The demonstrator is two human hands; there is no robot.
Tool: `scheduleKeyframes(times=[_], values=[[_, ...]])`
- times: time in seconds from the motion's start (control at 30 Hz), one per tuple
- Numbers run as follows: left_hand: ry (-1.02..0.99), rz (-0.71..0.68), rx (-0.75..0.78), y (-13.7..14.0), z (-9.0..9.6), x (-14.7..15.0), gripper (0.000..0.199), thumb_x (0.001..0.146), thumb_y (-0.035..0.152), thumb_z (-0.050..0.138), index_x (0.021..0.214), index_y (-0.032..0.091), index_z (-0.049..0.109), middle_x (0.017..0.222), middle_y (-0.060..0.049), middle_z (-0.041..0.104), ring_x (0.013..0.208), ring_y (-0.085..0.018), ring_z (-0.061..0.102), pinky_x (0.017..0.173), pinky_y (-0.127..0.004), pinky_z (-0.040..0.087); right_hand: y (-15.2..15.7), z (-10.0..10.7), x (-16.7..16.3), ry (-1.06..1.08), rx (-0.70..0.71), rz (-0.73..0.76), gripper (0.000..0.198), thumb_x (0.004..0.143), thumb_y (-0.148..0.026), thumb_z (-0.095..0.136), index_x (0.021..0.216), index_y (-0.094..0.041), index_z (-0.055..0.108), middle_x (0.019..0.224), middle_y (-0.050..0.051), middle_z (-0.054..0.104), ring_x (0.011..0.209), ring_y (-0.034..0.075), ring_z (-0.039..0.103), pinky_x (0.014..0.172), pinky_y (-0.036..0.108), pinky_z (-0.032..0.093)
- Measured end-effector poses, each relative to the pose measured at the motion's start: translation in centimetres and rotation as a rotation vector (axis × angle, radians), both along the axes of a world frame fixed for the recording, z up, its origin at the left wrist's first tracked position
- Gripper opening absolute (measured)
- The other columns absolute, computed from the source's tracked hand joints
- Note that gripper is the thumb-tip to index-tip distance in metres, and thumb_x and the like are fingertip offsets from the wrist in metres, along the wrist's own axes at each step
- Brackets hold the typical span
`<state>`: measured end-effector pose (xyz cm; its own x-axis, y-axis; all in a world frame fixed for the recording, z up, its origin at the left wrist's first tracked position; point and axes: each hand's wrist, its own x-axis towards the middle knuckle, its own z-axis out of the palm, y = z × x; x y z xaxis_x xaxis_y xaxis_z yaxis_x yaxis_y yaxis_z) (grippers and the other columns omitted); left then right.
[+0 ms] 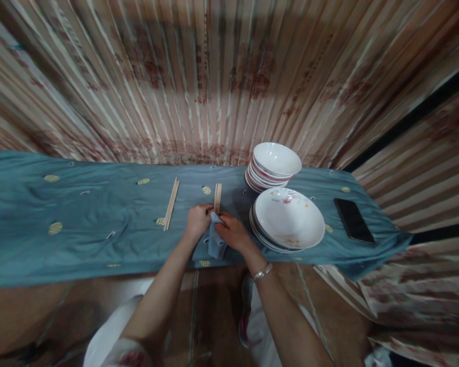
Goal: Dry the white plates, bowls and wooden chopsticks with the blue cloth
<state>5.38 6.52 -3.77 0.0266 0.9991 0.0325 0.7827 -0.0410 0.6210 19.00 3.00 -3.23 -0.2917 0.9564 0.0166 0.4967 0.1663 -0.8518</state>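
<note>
My left hand (199, 221) is closed, its fingertips pinched around the near part of a small bundle of wooden chopsticks (218, 191). Gripped in my right hand (234, 232) is a light blue-grey cloth (215, 241), which hangs down toward the table's front edge and touches the chopsticks. The two hands almost meet, and they and the cloth hide the near ends of the bundle. To the left, apart from my hands, a few more chopsticks (171, 205) lie side by side on the cloth-covered table.
A stack of shallow floral dishes (289, 219) stands right of my right hand. Behind it rises a stack of white bowls (277, 159). A black phone (354, 220) lies farther right on the teal tablecloth (99, 214). Pleated curtains (214, 92) hang along the back.
</note>
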Motion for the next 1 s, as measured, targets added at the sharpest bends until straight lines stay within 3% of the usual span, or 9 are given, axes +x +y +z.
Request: scheduleKeyframes(times=[0.2, 0.3, 0.43, 0.6, 0.77, 1.0], values=[[-0.018, -0.007, 0.027, -1.1, 0.6, -1.4, 0.025, 0.084, 0.026, 0.052, 0.091, 0.018, 0.075, 0.08, -0.007, 0.074, 0.075, -0.02, 0.066, 0.069, -0.027, 0.044, -0.1, 0.6, 0.7, -0.008, 0.044, -0.02, 0.015, 0.077, -0.018, 0.046, 0.062, -0.019, 0.047, 0.071, -0.002, 0.05, 0.066, 0.011, 0.048, 0.062, 0.022, 0.034], [-0.015, 0.037, 0.068, -1.6, 1.1, -3.4, 0.027, 0.084, 0.029, 0.052, 0.092, 0.016, 0.073, 0.085, -0.008, 0.073, 0.076, -0.02, 0.065, 0.07, -0.027, 0.045, -0.3, 1.0, 1.3, 0.059, 0.044, -0.028, 0.016, 0.078, -0.024, 0.046, 0.064, -0.019, 0.05, 0.064, -0.003, 0.048, 0.062, 0.012, 0.047, 0.058, 0.022, 0.033], [0.072, 0.167, 0.134, -2.1, 1.8, -7.6, 0.023, 0.082, 0.026, 0.054, 0.091, 0.015, 0.072, 0.093, -0.009, 0.072, 0.081, -0.02, 0.065, 0.074, -0.027, 0.045, -0.6, 1.2, 1.6, 0.178, -0.036, -0.066, 0.021, 0.076, -0.035, 0.048, 0.064, -0.019, 0.053, 0.056, -0.005, 0.044, 0.056, 0.011, 0.041, 0.051, 0.022, 0.029], [0.233, 0.274, 0.113, -3.1, 1.7, -11.7, 0.023, 0.081, 0.028, 0.056, 0.095, 0.016, 0.07, 0.097, -0.01, 0.07, 0.078, -0.019, 0.064, 0.074, -0.026, 0.045, -0.9, 1.5, 0.1, 0.375, -0.176, -0.09, 0.026, 0.068, -0.042, 0.057, 0.06, -0.017, 0.056, 0.052, -0.006, 0.042, 0.052, 0.009, 0.038, 0.048, 0.022, 0.025], [0.284, 0.25, 0.008, -3.8, 0.9, -12.4, 0.025, 0.081, 0.037, 0.058, 0.092, 0.018, 0.07, 0.097, -0.01, 0.07, 0.083, -0.021, 0.065, 0.071, -0.025, 0.044, -1.5, 2.1, -1.9, 0.675, -0.39, -0.128, 0.032, 0.066, -0.048, 0.066, 0.064, -0.016, 0.061, 0.054, -0.005, 0.053, 0.052, 0.009, 0.044, 0.052, 0.022, 0.032], [0.27, 0.253, -0.044, -3.6, 0.4, -12.3, 0.023, 0.081, 0.037, 0.058, 0.083, 0.018, 0.071, 0.085, -0.01, 0.072, 0.078, -0.023, 0.065, 0.063, -0.027, 0.04, -1.4, 2.3, -3.1, 0.773, -0.493, -0.181, 0.034, 0.059, -0.05, 0.073, 0.063, -0.017, 0.063, 0.055, -0.004, 0.057, 0.053, 0.01, 0.047, 0.054, 0.024, 0.033]])
